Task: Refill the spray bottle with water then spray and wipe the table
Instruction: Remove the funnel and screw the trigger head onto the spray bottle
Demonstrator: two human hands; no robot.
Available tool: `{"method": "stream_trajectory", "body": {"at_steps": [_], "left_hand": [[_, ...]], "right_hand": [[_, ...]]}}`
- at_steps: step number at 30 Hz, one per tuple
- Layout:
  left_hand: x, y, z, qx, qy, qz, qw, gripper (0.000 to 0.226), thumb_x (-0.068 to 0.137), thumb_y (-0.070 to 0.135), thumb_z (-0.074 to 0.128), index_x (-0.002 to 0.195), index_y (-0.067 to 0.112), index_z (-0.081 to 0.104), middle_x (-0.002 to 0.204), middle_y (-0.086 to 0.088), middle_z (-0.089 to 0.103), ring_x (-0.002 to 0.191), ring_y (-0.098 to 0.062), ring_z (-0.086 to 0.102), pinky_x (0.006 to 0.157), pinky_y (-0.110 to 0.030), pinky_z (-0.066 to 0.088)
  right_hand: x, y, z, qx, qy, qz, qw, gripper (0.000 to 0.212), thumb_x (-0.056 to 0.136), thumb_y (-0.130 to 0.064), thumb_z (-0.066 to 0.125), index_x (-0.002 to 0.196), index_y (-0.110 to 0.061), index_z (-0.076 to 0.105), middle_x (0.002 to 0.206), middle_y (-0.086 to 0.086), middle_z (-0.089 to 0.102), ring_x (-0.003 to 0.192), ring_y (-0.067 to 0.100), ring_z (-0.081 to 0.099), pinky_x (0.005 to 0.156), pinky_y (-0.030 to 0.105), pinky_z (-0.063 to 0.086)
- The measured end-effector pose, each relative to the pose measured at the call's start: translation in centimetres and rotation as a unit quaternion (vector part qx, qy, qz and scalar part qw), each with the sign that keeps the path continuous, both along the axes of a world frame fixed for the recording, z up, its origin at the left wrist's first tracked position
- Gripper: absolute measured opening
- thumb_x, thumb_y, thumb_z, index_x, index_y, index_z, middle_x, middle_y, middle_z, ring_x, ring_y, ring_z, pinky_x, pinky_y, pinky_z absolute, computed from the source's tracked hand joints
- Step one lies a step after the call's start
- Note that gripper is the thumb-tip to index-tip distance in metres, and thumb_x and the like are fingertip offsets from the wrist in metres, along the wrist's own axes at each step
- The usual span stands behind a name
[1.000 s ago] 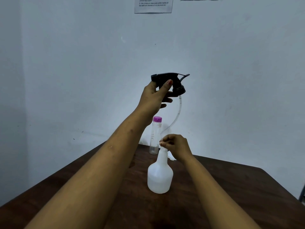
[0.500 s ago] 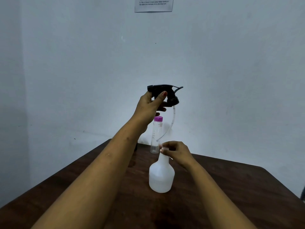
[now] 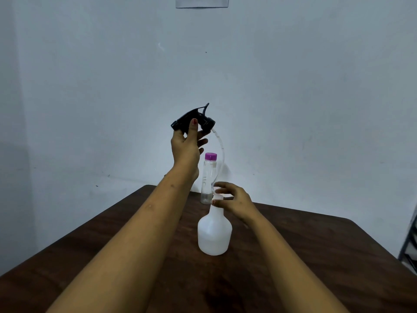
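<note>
A white spray bottle (image 3: pixel 214 231) stands upright on the dark wooden table (image 3: pixel 293 256), its neck uncapped. My left hand (image 3: pixel 186 144) is raised above and behind it, gripping the black trigger head (image 3: pixel 194 120), tilted nozzle-down to the left. The clear dip tube (image 3: pixel 220 159) curves down from the head, and its lower end sits at the bottle's mouth. My right hand (image 3: pixel 233 199) hovers at the bottle's neck with fingers spread, the thumb against the neck. A clear water bottle with a purple cap (image 3: pixel 208 177) stands behind, partly hidden by my left wrist.
The table meets a pale wall (image 3: pixel 316 109) at the far corner, with a paper notice (image 3: pixel 202 2) pinned high up. A dark metal frame (image 3: pixel 409 245) shows at the right edge.
My left hand lowered the trigger head and tilted it to the left. The tube end came down to the bottle's mouth. My right hand's fingers opened from a pinch at the neck.
</note>
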State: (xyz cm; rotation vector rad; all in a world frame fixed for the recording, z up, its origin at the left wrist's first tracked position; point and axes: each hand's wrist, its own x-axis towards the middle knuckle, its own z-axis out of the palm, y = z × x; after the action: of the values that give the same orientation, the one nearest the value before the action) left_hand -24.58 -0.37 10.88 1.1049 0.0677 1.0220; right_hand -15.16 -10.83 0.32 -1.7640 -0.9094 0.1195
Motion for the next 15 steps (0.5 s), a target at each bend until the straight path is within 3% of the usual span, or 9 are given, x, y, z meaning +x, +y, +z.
{"method": "stream_trajectory", "body": {"at_steps": [2, 5, 9, 13, 15], "left_hand": [[0.3, -0.1, -0.2, -0.015, -0.001, -0.008, 1.000, 0.018, 0.095, 0.040, 0.048, 0.108, 0.029, 0.049, 0.088, 0.003, 0.070, 0.075, -0.010, 0.062, 0.073, -0.027, 0.048], [0.5, -0.3, -0.5, -0.018, 0.001, -0.007, 1.000, 0.018, 0.095, 0.039, 0.048, 0.109, 0.028, 0.049, 0.089, 0.001, 0.070, 0.071, -0.008, 0.061, 0.070, -0.025, 0.046], [1.1, -0.3, -1.4, -0.007, 0.019, 0.006, 1.000, 0.019, 0.095, 0.037, 0.049, 0.110, 0.026, 0.050, 0.108, -0.007, 0.069, 0.059, 0.000, 0.063, 0.067, -0.021, 0.047], [1.7, -0.2, -3.3, 0.030, 0.066, 0.022, 0.997, 0.015, 0.094, 0.037, 0.051, 0.105, 0.027, 0.052, 0.106, -0.007, 0.069, 0.058, 0.000, 0.064, 0.065, -0.022, 0.049], [2.0, -0.1, -4.5, 0.072, 0.108, 0.036, 0.991, 0.017, 0.092, 0.038, 0.054, 0.104, 0.026, 0.053, 0.109, -0.007, 0.069, 0.070, -0.008, 0.065, 0.075, -0.029, 0.050]], "right_hand": [[-0.3, 0.2, 0.3, -0.009, -0.007, 0.022, 1.000, 0.038, 0.083, -0.021, 0.071, 0.119, -0.028, 0.062, 0.121, -0.005, 0.057, 0.107, 0.016, 0.054, 0.072, 0.013, 0.047], [-0.6, 0.6, 0.6, 0.026, -0.022, 0.002, 0.999, 0.018, 0.086, -0.028, 0.067, 0.103, -0.022, 0.069, 0.119, 0.000, 0.063, 0.110, 0.020, 0.056, 0.081, 0.023, 0.045], [-0.8, 0.4, 0.6, 0.072, -0.021, -0.015, 0.997, 0.013, 0.088, -0.024, 0.066, 0.098, -0.018, 0.069, 0.109, 0.003, 0.067, 0.104, 0.021, 0.061, 0.072, 0.014, 0.046], [-1.0, -0.1, 0.7, 0.104, 0.039, -0.006, 0.994, 0.037, 0.085, -0.024, 0.069, 0.121, -0.021, 0.060, 0.111, 0.000, 0.063, 0.105, 0.015, 0.059, 0.069, 0.015, 0.048], [-0.8, -0.1, 1.1, 0.120, 0.064, -0.014, 0.991, 0.053, 0.085, -0.030, 0.068, 0.134, -0.022, 0.048, 0.119, 0.001, 0.060, 0.111, 0.016, 0.058, 0.081, 0.025, 0.051]]}}
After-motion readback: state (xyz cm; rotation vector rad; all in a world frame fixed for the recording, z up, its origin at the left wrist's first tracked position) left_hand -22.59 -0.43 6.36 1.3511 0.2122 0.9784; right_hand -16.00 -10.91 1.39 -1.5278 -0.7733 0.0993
